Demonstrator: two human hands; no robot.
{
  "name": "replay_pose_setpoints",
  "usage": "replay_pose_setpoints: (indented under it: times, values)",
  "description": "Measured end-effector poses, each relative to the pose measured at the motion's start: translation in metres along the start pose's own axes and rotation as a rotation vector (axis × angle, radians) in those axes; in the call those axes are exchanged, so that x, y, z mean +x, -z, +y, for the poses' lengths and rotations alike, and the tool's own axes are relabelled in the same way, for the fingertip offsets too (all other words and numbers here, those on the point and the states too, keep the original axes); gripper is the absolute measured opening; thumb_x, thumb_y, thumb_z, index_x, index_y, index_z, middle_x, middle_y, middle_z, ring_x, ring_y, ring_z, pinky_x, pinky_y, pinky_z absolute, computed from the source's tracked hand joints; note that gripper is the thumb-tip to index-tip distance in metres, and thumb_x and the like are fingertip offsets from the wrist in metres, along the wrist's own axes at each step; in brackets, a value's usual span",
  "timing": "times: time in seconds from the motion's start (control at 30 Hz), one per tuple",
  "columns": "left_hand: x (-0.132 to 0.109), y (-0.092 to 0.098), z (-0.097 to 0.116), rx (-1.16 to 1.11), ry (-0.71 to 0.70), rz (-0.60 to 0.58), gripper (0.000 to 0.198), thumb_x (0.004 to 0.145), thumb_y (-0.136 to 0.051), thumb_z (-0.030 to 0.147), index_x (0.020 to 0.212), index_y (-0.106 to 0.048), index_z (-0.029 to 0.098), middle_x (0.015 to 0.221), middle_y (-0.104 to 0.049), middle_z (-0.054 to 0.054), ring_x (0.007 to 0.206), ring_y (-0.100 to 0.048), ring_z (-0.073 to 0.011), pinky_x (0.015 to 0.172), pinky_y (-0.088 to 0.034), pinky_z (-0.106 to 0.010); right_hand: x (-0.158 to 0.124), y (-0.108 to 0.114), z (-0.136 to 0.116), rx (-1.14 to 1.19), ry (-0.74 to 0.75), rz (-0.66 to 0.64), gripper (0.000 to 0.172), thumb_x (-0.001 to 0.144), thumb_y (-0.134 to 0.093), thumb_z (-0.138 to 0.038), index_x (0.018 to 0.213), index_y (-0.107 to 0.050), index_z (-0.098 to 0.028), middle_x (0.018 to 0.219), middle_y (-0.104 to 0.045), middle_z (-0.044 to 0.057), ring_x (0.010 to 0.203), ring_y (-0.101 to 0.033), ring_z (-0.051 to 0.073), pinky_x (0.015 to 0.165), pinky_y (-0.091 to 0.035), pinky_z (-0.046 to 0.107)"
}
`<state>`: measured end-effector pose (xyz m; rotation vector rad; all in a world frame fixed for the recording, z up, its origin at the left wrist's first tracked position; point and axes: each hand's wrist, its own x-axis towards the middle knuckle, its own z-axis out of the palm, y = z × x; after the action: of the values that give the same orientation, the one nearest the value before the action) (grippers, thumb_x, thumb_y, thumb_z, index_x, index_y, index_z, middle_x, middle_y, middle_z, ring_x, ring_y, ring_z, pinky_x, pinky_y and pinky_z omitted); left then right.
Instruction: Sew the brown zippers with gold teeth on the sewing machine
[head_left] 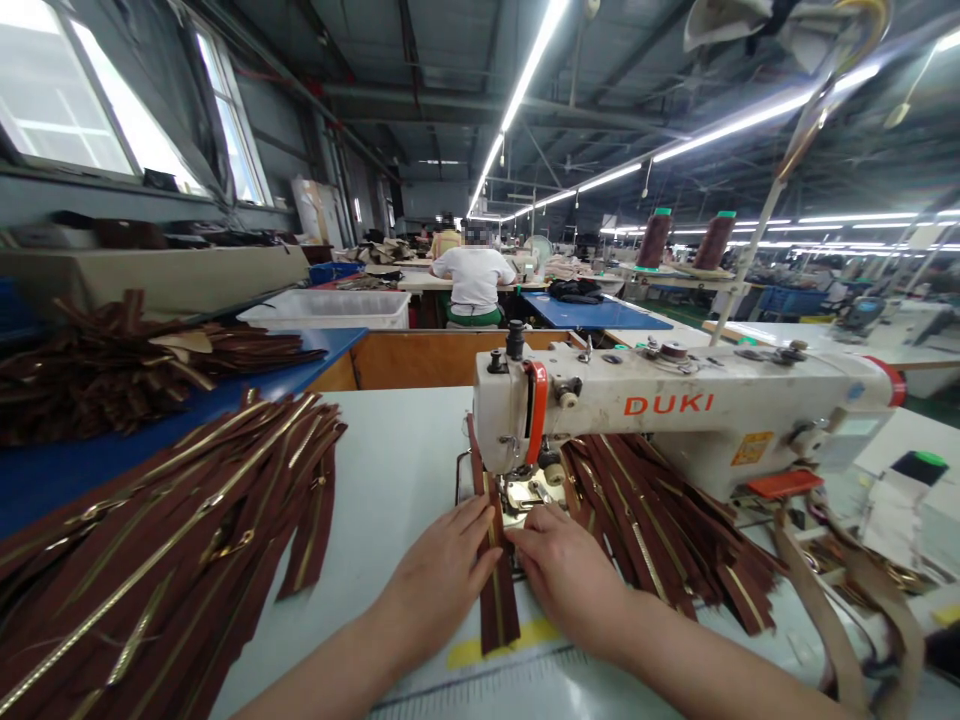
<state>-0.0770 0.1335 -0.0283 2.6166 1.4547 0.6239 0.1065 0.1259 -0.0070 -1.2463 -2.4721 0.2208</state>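
Far left: bright windows (71, 85) above a loose heap of brown zippers (142, 360) on a blue table (341, 350). Nearer, on the pale worktable (360, 490): big fanned pile of brown zippers (180, 550), gold teeth, pulls visible on some, ends overlapping, outer ones angled toward the middle. Behind that, a white bin (322, 310). Next, left hand (442, 565): laid low over the left edge of the brown zipper strip (499, 605), fingers extended and close together, thumb parted from them and resting at the strip. Strip itself: lengthwise between both hands, upper part alongside the needle area, lower end loose across a yellow mark (540, 633), just above a printed ruler scale (480, 690). Further back, a person in a white shirt (474, 278), seated, facing away. Then right hand (570, 565): curled, index finger at the strip's right edge, just in front of the presser foot area; cannot tell whether pinching. Above it, white sewing machine (735, 400), marked DUKI in orange, arm stretching right. Under the arm, a second zipper bundle (660, 530), spread diagonally. Above, two brown thread cones (655, 242) with green tops. Far right: tan straps (814, 600), hanging near the machine's base.
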Motion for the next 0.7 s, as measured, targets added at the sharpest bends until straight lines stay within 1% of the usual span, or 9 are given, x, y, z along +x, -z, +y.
replay_pose_setpoints:
  times: [0.13,0.23,0.37,0.57,0.7]
  values:
    - [-0.0001,0.0009,-0.0007,-0.011,0.023,-0.022,0.041,0.09,-0.043,0.028,0.129,-0.048,0.014,0.133,-0.051,-0.013,0.123,-0.046,-0.025,0.105,-0.037,-0.043,0.0078,-0.0021,0.0007,-0.013,-0.007,-0.004,0.023,0.089,-0.042,-0.013,0.092,-0.064,-0.018,0.089,-0.061,0.006,0.09,-0.052,0.019,0.081,-0.04,0.028]
    - [-0.0003,0.0013,-0.001,-0.02,-0.002,-0.011,0.044,0.09,-0.043,0.025,0.134,-0.043,0.019,0.135,-0.05,-0.01,0.124,-0.046,-0.0235,0.104,-0.038,-0.042,0.0105,-0.0033,0.0002,-0.006,-0.02,0.004,0.024,0.089,-0.041,-0.012,0.098,-0.063,-0.017,0.091,-0.061,0.007,0.091,-0.053,0.02,0.082,-0.041,0.029]
    - [-0.0002,0.0014,-0.0013,0.019,-0.053,-0.003,0.038,0.091,-0.042,0.021,0.128,-0.048,0.018,0.132,-0.052,-0.011,0.123,-0.047,-0.0238,0.103,-0.04,-0.043,0.0107,-0.0042,-0.0015,-0.001,-0.019,-0.01,0.025,0.088,-0.042,-0.012,0.103,-0.061,-0.017,0.095,-0.062,0.007,0.094,-0.053,0.021,0.084,-0.041,0.029]
    - [-0.001,-0.0001,-0.0024,0.113,-0.094,0.035,0.034,0.09,-0.044,0.02,0.124,-0.05,0.015,0.129,-0.054,-0.012,0.119,-0.051,-0.0242,0.098,-0.046,-0.043,0.0099,-0.0058,-0.0007,-0.03,0.017,-0.019,0.02,0.091,-0.042,-0.015,0.093,-0.061,-0.017,0.092,-0.063,0.006,0.09,-0.054,0.02,0.08,-0.042,0.029]
    - [-0.0008,-0.0001,-0.0025,0.129,-0.114,0.037,0.035,0.09,-0.044,0.02,0.124,-0.05,0.015,0.128,-0.055,-0.012,0.119,-0.05,-0.0245,0.098,-0.046,-0.044,0.0104,-0.0078,-0.0008,-0.09,0.052,-0.019,0.017,0.09,-0.045,-0.015,0.094,-0.062,-0.017,0.09,-0.063,0.006,0.088,-0.054,0.021,0.078,-0.043,0.03]
